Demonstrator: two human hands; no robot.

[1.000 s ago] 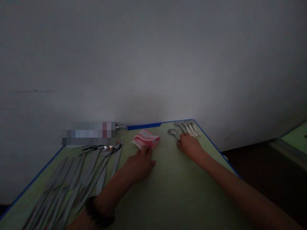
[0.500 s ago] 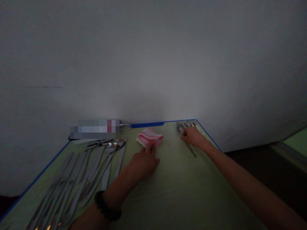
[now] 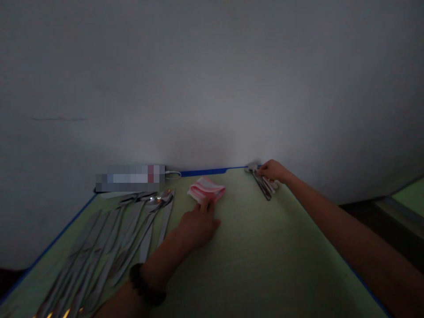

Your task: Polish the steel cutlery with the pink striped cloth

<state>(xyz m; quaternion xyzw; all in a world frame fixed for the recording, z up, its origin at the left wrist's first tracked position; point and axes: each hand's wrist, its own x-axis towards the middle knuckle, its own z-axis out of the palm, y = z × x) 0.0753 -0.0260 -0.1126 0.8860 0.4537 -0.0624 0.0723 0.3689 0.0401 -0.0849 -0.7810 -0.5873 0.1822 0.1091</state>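
Note:
My left hand lies on the table with its fingertips on the edge of a folded pink-and-white cloth. Its thumb is spread away from the fingers, so it is open and only touches the cloth. At the far right corner, my right hand is closed in a pinch at a spoon whose bowl is blurred. Just below that hand, several pieces of cutlery lie bunched with their handles toward me. My fingers partly cover this bunch.
Several knives, forks and spoons lie in rows on the left of the green table. A pixelated box-like object and a white cable stand at the back left. The wall rises behind the blue table edge.
My right hand has moved away from me and slightly right, toward the corner. The spoon it held now sits farther back, beside the bunched cutlery. My left hand and the cloth have stayed put.

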